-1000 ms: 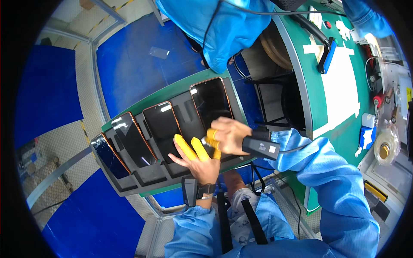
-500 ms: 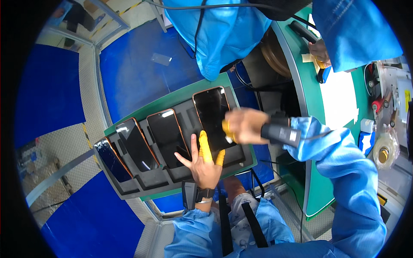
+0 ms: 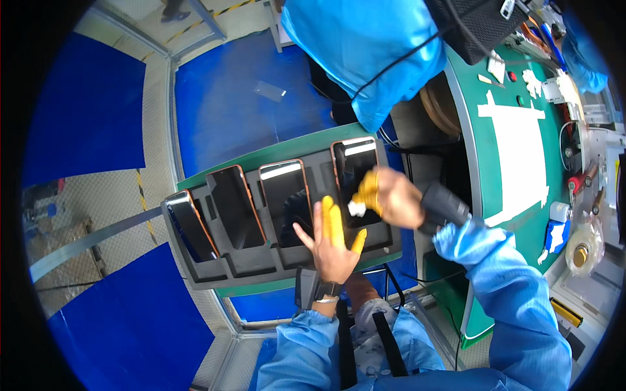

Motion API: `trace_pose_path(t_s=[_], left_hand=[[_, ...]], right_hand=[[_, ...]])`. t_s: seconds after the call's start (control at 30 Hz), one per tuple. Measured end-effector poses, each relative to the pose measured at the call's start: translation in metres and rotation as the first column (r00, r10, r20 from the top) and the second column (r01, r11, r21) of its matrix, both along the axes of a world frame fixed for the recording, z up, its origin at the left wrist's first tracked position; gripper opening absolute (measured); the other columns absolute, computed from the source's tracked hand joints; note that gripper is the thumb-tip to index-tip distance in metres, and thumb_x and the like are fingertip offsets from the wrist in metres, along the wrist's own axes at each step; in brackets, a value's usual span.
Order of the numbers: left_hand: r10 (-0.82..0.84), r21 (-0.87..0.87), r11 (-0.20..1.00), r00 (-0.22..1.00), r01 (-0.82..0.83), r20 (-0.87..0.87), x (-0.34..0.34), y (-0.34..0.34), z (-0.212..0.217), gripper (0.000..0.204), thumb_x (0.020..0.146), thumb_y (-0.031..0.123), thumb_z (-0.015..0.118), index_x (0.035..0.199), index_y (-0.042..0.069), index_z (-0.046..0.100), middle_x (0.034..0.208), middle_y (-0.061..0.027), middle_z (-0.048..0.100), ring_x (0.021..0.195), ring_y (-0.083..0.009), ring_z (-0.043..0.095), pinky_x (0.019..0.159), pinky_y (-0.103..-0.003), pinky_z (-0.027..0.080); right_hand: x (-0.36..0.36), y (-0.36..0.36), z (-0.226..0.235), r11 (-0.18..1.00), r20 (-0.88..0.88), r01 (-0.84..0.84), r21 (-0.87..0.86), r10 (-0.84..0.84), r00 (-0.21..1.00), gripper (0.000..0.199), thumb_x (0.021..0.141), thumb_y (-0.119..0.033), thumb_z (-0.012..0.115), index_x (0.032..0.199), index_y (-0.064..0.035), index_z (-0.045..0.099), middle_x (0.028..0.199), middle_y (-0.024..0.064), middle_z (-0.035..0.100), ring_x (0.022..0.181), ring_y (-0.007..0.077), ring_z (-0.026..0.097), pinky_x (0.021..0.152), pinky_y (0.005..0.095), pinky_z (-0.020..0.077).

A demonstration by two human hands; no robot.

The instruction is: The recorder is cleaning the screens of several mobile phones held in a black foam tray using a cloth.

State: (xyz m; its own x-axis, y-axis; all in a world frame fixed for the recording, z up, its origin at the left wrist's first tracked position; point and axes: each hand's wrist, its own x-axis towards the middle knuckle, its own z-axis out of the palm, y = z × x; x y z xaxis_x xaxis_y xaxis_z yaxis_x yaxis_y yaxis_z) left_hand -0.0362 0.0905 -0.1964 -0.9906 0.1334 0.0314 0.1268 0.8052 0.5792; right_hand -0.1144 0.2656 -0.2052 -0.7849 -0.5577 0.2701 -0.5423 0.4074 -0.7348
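A dark grey foam tray [image 3: 251, 272] carries several smartphones with orange-edged frames and dark screens. My right hand [image 3: 396, 199], yellow finger cots on its fingertips, pinches a small crumpled white wipe [image 3: 357, 208] over the lower part of the rightmost phone [image 3: 351, 163]. My left hand [image 3: 334, 251] has its fingers spread, some in yellow cots, beside that phone's lower left edge. Left of it are a second phone [image 3: 285, 199], a third phone [image 3: 236, 208] and a tilted phone [image 3: 189, 225] at the tray's left end. Whether the wipe touches the glass is hard to tell.
A green surface [image 3: 261, 156] lies under the tray. To the right stands a green workbench [image 3: 486, 166] with white sheet material [image 3: 518, 156], a tape roll [image 3: 581, 253] and a blue-and-white bottle [image 3: 556, 231]. A person in a blue smock [image 3: 365, 52] is close beyond the tray.
The whole view has shifted, so the tray sits further right. My right hand still holds the wipe, now over the rightmost phone's lower part. The other person's hand at the bench has left view.
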Motion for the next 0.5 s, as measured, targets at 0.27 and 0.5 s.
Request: trace_pose_path(t_s=[0.27,0.5], left_hand=[[0.417,-0.172,0.889,0.905,-0.425,-0.083,0.030,-0.067,-0.003,0.095,0.056,0.018,0.082,0.133,-0.003,0.029,0.113,-0.0104,0.055,0.110,-0.0290,0.045,0.103,-0.053,0.015],[0.322,-0.245,0.915,0.946,-0.321,-0.039,0.029,-0.072,-0.007,0.078,0.055,0.016,0.083,0.121,-0.002,0.045,0.103,-0.0094,0.058,0.105,-0.0253,0.050,0.103,-0.056,0.014]], right_hand=[[-0.114,-0.127,0.012,0.946,-0.271,-0.212,0.247,0.277,0.922,0.006,0.063,-0.008,0.063,0.068,-0.0092,0.064,0.083,0.0027,0.056,0.084,0.0210,0.053,0.068,0.0325,0.0448],[-0.119,-0.094,-0.028,0.929,0.049,-0.368,-0.042,0.370,0.928,0.018,0.061,-0.005,0.064,0.078,-0.0073,0.068,0.087,0.0030,0.057,0.077,0.0204,0.050,0.062,0.0285,0.0474]])
